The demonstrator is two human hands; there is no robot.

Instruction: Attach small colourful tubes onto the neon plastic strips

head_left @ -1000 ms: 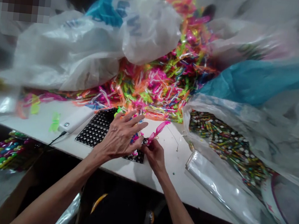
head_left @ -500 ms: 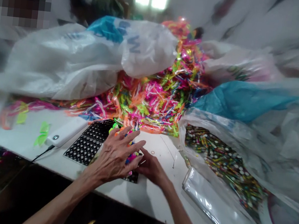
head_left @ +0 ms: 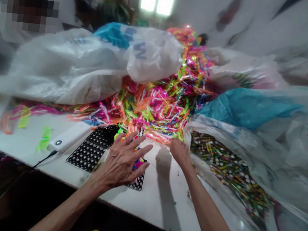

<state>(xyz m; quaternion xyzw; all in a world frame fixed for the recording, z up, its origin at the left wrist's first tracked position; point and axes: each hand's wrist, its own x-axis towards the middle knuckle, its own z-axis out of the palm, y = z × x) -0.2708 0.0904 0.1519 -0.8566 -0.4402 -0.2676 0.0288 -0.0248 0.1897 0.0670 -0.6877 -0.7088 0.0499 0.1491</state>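
Note:
My left hand point(head_left: 123, 160) lies with its fingers spread over a black perforated grid tray point(head_left: 137, 183). Small bright pieces point(head_left: 138, 163) in pink, blue and orange show between and beyond its fingers. Whether the palm presses on them is hidden. My right hand point(head_left: 179, 151) is at the front edge of a big heap of neon plastic pieces point(head_left: 155, 104), close to the rim of a clear bag. Its fingertips are turned away from me, so I cannot see whether they hold a piece.
On the left lie a white power bank point(head_left: 70, 138) with a black cable and green plastic pieces point(head_left: 45, 138). A large white plastic bag point(head_left: 65, 65) flanks the heap. On the right, an open bag holds many thin, colourful sticks point(head_left: 228, 167). A person is beyond the table, far left.
My right hand has moved away from beside my left hand, to the right and forward, up to the heap's edge. My left hand stays over the tray. The view has shifted slightly.

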